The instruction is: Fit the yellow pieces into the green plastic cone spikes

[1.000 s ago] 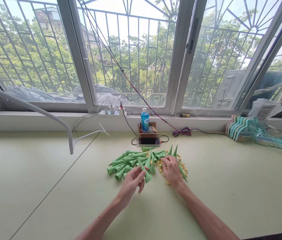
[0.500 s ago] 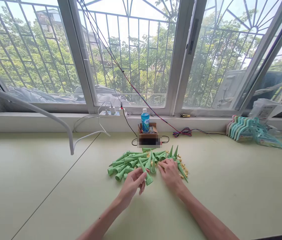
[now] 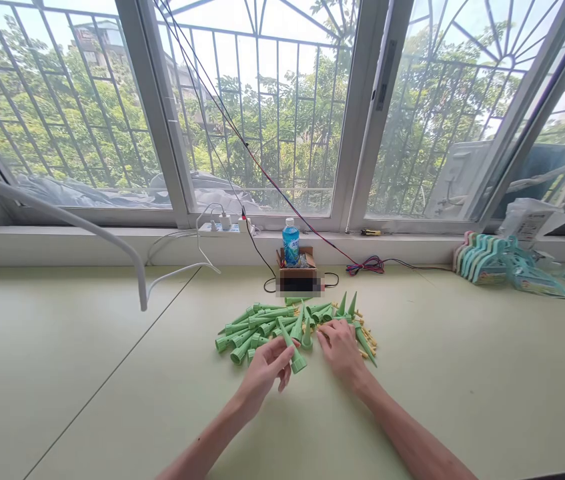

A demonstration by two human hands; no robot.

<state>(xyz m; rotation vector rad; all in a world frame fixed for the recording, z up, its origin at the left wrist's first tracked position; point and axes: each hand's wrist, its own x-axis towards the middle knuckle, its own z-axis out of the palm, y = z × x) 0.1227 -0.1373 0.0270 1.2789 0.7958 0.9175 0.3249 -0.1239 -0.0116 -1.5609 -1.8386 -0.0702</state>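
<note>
My left hand [image 3: 268,365] is closed around a green plastic plant-watering spike [image 3: 293,350]. Its wide capped end points down towards me and its narrow tip points up and away. My right hand [image 3: 339,347] reaches into the right part of the pile, its fingers bent and pinched at a small yellow peg [image 3: 319,328]; the fingers partly hide it. More green spikes [image 3: 247,333] lie heaped left of and behind my hands. A few stand on their wide ends, tips up, beyond my right hand. Several yellow pegs [image 3: 369,337] lie scattered at the pile's right side.
Behind the pile, a small cardboard box [image 3: 307,260] stands with a blue bottle [image 3: 291,243] and a blurred dark device before it. A coiled cable [image 3: 366,265] lies to the right. Small hangers [image 3: 482,257] stand at the far right. A white tube [image 3: 132,257] juts in from the left.
Almost nothing differs. Both hands keep their places and their hold, and the view has shifted very slightly.
</note>
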